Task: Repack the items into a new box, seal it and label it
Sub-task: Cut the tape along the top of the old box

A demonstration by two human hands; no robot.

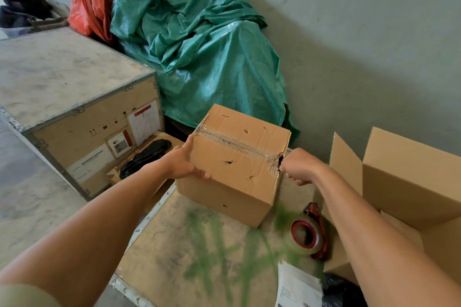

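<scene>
Damaged box (234, 164) is stood on the paint-stained crate top (174, 257), centre of scene, still taped shut. Its far-left top edge is gripped by the left hand (185, 164), thumb on top, fingers wrapped over the near face. The right hand (299, 166) is clenched against the torn right end of the tape seam (234, 143); what is pinched, if anything, cannot be told. New box (404, 179) is set at right, flaps open. Tape dispenser (308, 234) is laid between the two boxes, nearer. Label sheet (298, 286) is laid at the near edge. Large crate (62, 77) left, green tarp (199, 45) far.
</scene>
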